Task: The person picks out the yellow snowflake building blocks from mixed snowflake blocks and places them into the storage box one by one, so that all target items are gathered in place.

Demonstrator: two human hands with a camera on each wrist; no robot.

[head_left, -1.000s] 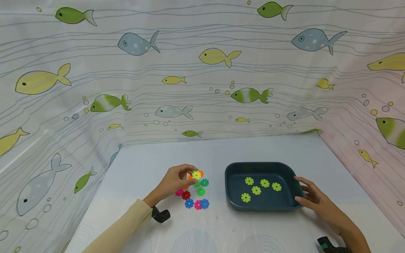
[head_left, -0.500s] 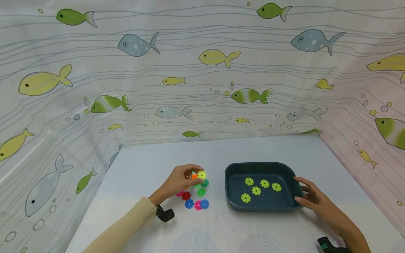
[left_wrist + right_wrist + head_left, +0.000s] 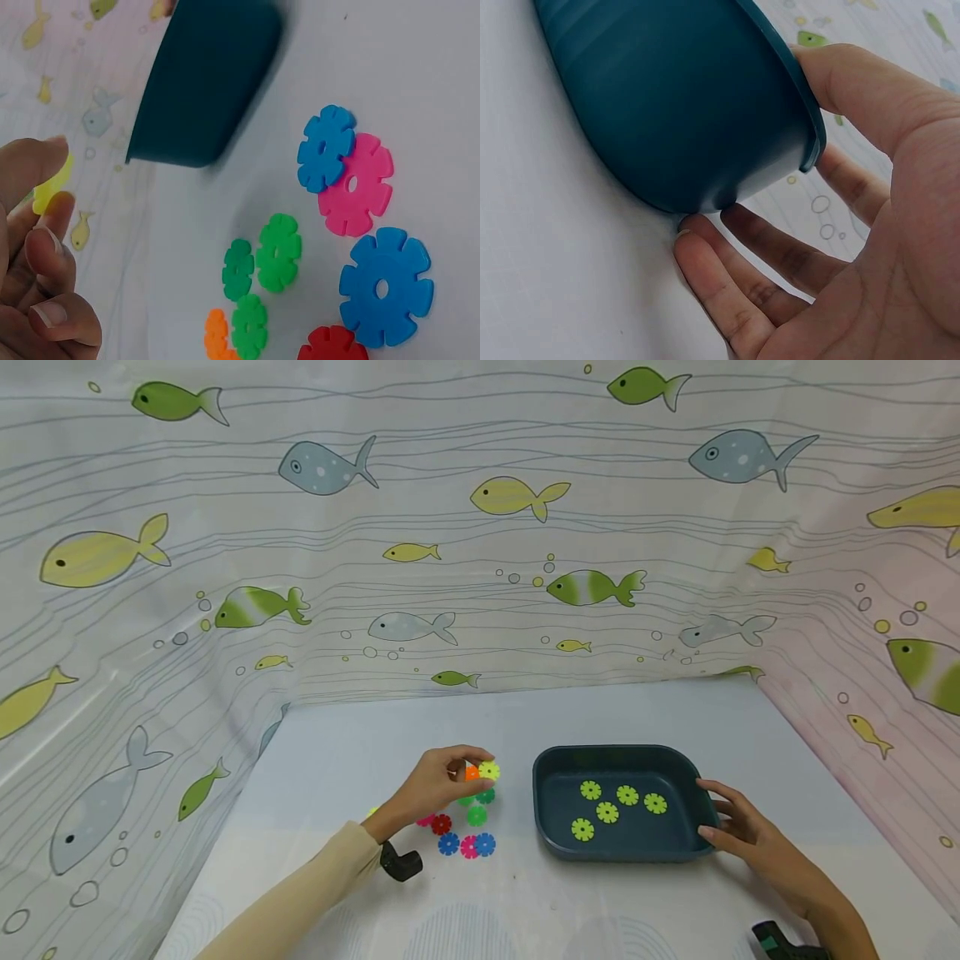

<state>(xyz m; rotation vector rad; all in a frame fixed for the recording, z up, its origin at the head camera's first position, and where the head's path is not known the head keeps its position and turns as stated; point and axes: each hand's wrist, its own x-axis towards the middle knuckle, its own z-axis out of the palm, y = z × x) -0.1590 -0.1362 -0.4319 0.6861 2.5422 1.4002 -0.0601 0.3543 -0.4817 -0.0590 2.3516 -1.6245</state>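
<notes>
My left hand [image 3: 431, 783] pinches a yellow notched plastic disc [image 3: 490, 770] between thumb and fingertips, just above the table. In the left wrist view the yellow disc [image 3: 52, 186] is partly hidden by the fingers. Beneath the hand lie loose discs: orange, green [image 3: 476, 816], red [image 3: 442, 824], pink [image 3: 469, 847] and blue [image 3: 448, 843]; the hand covers some of them. A dark teal tray [image 3: 558, 845] stands to the right, with several yellow-green discs [image 3: 607, 812] inside. My right hand [image 3: 757, 839] holds the tray's right end, thumb and fingers against its rim and outer wall.
A white table [image 3: 517, 910] carries everything. Fish-printed curtain [image 3: 480, 585] closes off the back and both sides. Behind the left wrist, a bit of yellow [image 3: 373, 811] shows on the table. Each wrist wears a black camera [image 3: 401, 862].
My left hand has moved a little to the right, carrying the yellow disc away from the pile and closer to the tray. The right hand and the tray have stayed put.
</notes>
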